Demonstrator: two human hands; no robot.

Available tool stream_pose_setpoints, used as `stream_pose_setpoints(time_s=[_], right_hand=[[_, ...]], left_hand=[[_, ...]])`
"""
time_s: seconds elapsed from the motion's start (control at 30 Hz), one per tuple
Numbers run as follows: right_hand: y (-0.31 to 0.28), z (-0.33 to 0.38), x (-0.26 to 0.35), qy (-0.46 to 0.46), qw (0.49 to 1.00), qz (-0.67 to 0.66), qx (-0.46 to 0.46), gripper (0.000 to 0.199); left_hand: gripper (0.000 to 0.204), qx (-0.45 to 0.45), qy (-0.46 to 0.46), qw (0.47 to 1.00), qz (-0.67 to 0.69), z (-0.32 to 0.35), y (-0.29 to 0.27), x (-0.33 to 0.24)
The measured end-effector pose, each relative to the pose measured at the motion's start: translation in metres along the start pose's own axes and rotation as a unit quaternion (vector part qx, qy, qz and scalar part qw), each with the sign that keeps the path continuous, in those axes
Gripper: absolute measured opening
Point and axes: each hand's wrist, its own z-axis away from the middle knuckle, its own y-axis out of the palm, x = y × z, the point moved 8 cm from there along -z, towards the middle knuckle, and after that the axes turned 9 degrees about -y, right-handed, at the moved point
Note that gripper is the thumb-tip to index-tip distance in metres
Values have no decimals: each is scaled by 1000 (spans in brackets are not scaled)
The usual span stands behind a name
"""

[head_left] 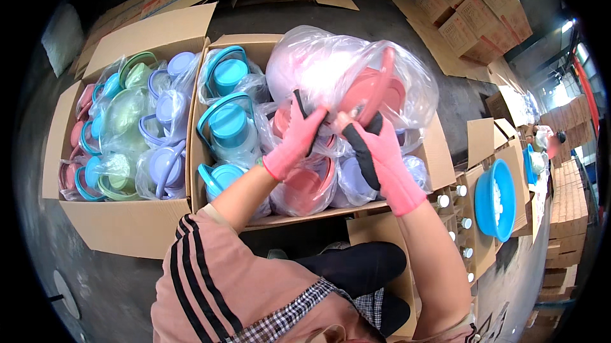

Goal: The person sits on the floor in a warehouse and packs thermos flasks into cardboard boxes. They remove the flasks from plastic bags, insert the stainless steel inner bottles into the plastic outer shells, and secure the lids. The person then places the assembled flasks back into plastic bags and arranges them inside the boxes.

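My left hand, in a pink and black work glove, pinches the edge of a clear plastic bag. My right hand, gloved alike with bare fingertips showing, closes on the same bag near its gathered part. Inside the puffed bag lies a tilted jug with a pink lid and a pink carrying handle. The bag is above the right cardboard carton. In that carton stand several bagged jugs with handles, among them a blue one, a pink one and a purple one.
A left carton adjoins it, filled with bagged pink, blue, green and purple jugs. At right are a blue basin with white items and several white-capped bottles. Stacked cartons stand at the back right. A person is far right.
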Motion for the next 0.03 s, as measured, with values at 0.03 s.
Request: stream_pose_setpoints(time_s=[0.03], right_hand=[[-5,-6,-11,8,999,31,14,28]], left_hand=[[71,-66,41,987,-142,7,-1,0]])
